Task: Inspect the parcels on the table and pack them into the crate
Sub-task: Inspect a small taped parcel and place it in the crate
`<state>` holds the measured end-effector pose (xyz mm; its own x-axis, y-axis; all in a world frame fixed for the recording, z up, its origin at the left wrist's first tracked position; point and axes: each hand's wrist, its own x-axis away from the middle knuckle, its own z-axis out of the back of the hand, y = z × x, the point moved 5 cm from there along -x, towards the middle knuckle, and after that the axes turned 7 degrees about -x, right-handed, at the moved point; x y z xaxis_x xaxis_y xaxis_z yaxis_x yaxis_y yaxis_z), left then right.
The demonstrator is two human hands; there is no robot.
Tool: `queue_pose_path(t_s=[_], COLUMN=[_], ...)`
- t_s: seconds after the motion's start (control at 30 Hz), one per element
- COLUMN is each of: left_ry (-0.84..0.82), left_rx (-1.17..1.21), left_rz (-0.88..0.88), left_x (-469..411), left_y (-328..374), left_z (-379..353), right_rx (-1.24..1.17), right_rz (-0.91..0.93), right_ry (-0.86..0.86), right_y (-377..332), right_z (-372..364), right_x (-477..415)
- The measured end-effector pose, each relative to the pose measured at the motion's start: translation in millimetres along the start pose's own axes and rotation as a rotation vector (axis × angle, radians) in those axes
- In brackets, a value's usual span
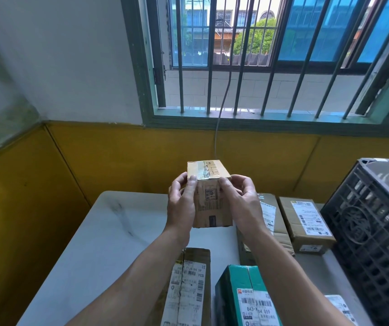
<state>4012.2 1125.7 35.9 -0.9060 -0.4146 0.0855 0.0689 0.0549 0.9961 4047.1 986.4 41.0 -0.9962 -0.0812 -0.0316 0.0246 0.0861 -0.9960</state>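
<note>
You've got the box (208, 194) pinched between left hand (181, 203) and right hand (241, 201), mid-frame above the bench (108, 231). Fingertip grip only, so it could slip before reaching the crate (374, 231) at right.

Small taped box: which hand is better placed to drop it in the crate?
Likely right. Both hands hold the small taped box, but the right hand is on the side facing the crate, far right; the left hand would have to cross.
</note>
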Motion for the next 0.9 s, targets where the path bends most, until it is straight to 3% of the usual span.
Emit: queue_pose_path(t_s=[0.43,0.9], left_ry=[-0.049,-0.141], left_rx=[-0.123,-0.187], left_rz=[-0.056,0.129], left_x=[3,-1], left_y=[-2,-20], left_z=[-3,-5], right_rx=[-0.246,-0.323], right_rz=[-0.179,-0.241], right_ry=[0.109,0.081], right_y=[12,18], right_z=[8,11], right_x=[-2,-1])
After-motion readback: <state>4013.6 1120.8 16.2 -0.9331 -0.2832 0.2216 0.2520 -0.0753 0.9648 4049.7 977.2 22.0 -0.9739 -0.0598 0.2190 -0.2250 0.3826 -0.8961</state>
